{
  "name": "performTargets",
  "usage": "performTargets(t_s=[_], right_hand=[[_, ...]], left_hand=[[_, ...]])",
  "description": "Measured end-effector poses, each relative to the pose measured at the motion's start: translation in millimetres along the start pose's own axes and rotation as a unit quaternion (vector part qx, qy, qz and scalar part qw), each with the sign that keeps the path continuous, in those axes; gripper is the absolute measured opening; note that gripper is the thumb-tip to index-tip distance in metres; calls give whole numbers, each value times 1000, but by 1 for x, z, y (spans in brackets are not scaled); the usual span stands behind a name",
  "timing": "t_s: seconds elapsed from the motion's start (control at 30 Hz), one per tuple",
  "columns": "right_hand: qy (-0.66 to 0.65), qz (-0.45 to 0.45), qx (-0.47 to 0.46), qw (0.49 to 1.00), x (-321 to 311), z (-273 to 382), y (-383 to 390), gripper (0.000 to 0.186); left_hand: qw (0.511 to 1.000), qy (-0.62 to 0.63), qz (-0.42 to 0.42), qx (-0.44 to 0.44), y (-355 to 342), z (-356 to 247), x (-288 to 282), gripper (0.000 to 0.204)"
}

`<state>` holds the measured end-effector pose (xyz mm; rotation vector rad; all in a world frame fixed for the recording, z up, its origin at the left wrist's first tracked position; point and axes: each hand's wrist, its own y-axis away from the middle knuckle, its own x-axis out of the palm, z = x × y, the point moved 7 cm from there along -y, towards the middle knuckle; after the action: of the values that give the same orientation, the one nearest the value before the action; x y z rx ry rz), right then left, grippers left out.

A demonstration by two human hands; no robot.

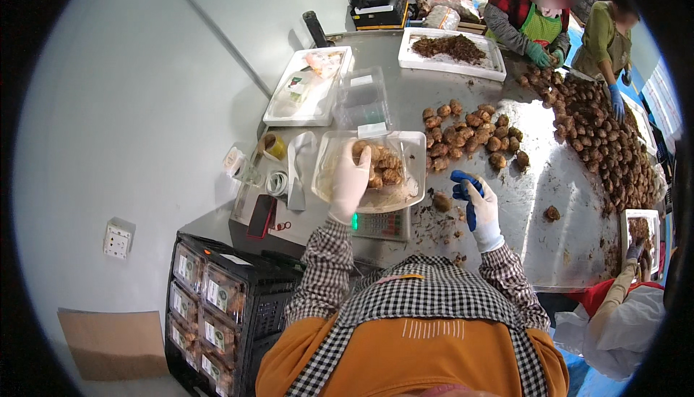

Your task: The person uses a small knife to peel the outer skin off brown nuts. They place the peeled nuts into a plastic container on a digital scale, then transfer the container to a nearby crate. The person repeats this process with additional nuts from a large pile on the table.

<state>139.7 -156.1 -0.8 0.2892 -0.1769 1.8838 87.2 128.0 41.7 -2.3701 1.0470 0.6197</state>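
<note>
My left hand (pixel 351 184), in a white glove, reaches into a white tray (pixel 416 193) on a digital scale (pixel 382 225). Its thumb and fingers close around a brown taro at the edge of a small pile of taros (pixel 387 168), which seems to lie in a clear plastic box; the fingertips are partly hidden. My right hand (pixel 480 205) hovers above the metal table to the right of the tray. Its glove is white with blue-coated fingers, which are bent but apart, with nothing visible between them. A loose group of taros (pixel 470 135) lies just beyond it.
Empty clear boxes (pixel 363 101) and a white foam tray (pixel 303 114) stand at the back left. A large taro heap (pixel 596 130) covers the right side, where co-workers (pixel 531 18) handle it. A black crate (pixel 271 288) of packed boxes stands at lower left, near a phone (pixel 261 216).
</note>
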Motion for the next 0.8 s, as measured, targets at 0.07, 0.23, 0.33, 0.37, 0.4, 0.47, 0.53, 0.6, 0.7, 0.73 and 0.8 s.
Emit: performTargets(t_s=[0.07,0.23,0.33,0.37,0.4,0.47,0.53,0.6,0.7,0.73,0.8], right_hand=[[25,3,19,999,-5,-17,-6,27],[15,-44,16,999,-37,-52,-15,27],[230,-137,-35,963,-68,-68,-27,38],[391,-111,-122,906,-70,-62,-33,51],[457,-119,-129,872,-77,-69,-39,56],[532,-117,-141,827,-75,-75,-48,68],[551,-119,-115,818,-75,-78,-56,71],[563,-116,-108,811,-73,-82,-62,72],[558,-105,-138,811,-69,-82,-66,71],[567,-103,-131,806,-70,-82,-69,70],[586,-100,-115,795,-71,-79,-79,69]], left_hand=[[972,-232,45,-14,-11,22,-1,41],[961,-129,-217,115,-5,27,-62,36],[945,8,-314,89,6,43,-92,31],[940,53,-331,69,9,46,-100,29],[929,104,-350,55,13,46,-107,26],[918,137,-366,60,21,50,-117,25],[911,139,-383,71,28,51,-123,24],[910,135,-381,93,34,48,-128,23],[908,119,-391,95,41,48,-135,22],[910,112,-391,87,42,48,-138,22],[912,131,-383,66,45,49,-139,22]])
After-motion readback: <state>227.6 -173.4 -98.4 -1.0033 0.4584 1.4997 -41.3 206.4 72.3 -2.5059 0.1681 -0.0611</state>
